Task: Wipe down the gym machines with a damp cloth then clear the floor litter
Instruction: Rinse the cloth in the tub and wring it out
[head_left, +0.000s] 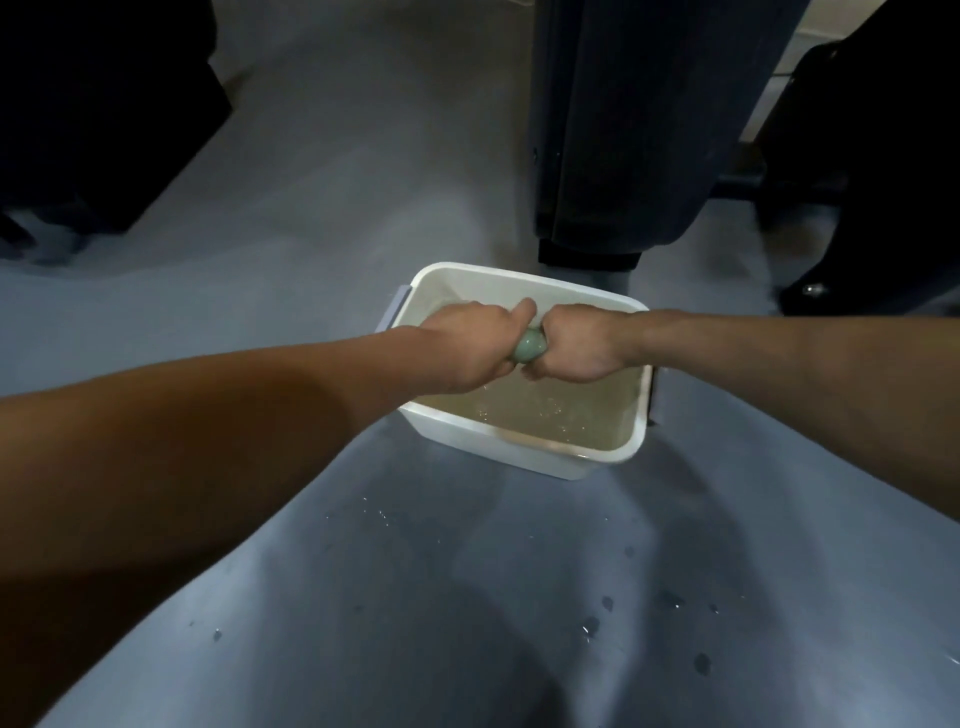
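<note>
Pale green cloth (530, 345) shows as a twisted wad between my two fists, held just above the cloudy water in the white tub (519, 457). My left hand (470, 345) has its grip curled tight round one end, my right hand (579, 348) clamps the other, knuckles nearly touching. I judge this the wringing step, before any machine is wiped; next I need the cloth damp, not dripping, then carried to a machine. Grey floor (415, 597) carries scattered water drops near the tub; a dark machine upright (623, 130) stands just behind it.
</note>
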